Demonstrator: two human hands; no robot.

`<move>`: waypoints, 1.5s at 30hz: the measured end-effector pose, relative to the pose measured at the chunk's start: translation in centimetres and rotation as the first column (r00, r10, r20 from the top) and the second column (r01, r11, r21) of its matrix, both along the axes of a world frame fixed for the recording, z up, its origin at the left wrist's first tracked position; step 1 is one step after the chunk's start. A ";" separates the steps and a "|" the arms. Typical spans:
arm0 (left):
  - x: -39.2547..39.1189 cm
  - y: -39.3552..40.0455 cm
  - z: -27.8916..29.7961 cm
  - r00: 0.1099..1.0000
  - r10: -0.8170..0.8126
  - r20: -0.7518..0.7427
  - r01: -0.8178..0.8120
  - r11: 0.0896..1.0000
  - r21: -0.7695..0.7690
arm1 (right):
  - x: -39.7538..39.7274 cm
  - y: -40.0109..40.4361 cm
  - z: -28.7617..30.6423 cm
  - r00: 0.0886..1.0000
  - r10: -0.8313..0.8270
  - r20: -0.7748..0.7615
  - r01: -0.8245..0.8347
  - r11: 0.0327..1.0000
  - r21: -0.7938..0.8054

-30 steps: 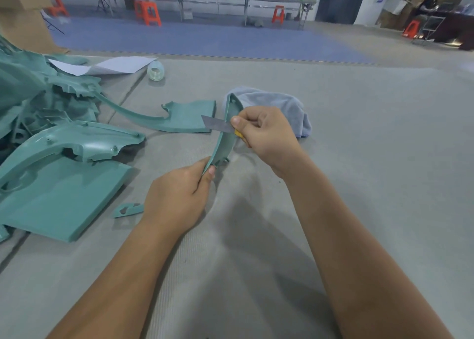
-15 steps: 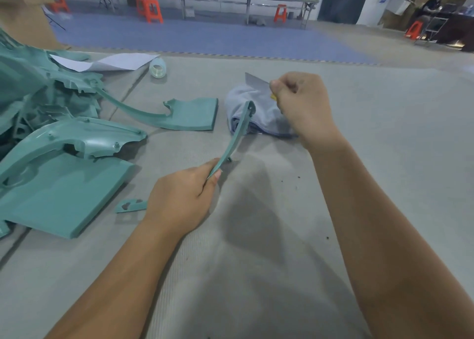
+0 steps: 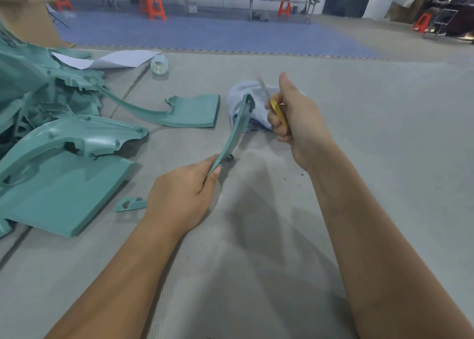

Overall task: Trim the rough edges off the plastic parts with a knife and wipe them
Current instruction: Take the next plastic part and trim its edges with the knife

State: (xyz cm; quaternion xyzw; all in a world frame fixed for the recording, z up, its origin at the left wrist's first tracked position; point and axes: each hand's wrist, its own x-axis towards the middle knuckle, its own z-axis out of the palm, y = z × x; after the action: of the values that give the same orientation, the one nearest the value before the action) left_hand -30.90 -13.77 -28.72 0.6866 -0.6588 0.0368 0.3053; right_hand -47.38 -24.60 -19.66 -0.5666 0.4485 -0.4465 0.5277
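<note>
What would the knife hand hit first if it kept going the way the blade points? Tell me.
Nothing close, it seems. The right hand aims the knife up and away, above the cloth; beyond that only bare mat shows. Depth is unclear.

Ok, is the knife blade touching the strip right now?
No, the knife in the right hand is held clear of the strip, with cloth showing between them.

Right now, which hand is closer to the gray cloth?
Right. The right hand, holding the knife, is beside the gray cloth; the left hand is nearer the camera, gripping the curved plastic strip.
</note>
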 end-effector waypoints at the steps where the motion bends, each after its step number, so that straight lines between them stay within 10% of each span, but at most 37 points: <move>1: 0.0 0.0 0.0 1.000 0.004 -0.001 -0.004 1.000 -0.002 | -0.3 0.0 0.1 0.999 0.052 -0.005 -0.052 0.998 -0.021; 10: 0.1 -0.1 -0.1 1.000 0.025 0.000 -0.025 1.000 -0.013 | -1.6 0.1 -0.9 0.974 0.211 -0.086 -0.227 0.930 -0.289; 28: 0.1 0.1 0.2 0.999 -0.037 -0.021 0.037 0.999 0.019 | -0.3 -1.5 -2.8 0.964 0.217 -0.155 -0.257 0.910 -0.326; 36: 0.2 0.1 0.2 0.999 -0.010 -0.032 0.010 1.000 -0.008 | -0.3 -0.6 -3.2 0.837 0.446 -0.319 -0.518 0.832 -0.197; 40: 0.2 0.1 0.1 1.000 -0.004 -0.029 0.004 1.000 -0.006 | -0.3 -1.1 -2.4 0.939 0.341 -0.050 -0.340 0.894 -0.292; 45: 0.2 0.0 0.1 1.000 -0.009 -0.027 0.009 1.000 0.004 | -0.1 -2.0 -2.8 0.972 0.194 -0.132 -0.229 0.907 -0.354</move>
State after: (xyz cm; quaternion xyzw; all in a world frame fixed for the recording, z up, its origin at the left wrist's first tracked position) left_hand -30.65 -13.76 -28.64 0.6847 -0.6578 0.0246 0.3130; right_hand -47.50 -26.56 -22.49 -0.7205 0.3174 -0.4353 0.4366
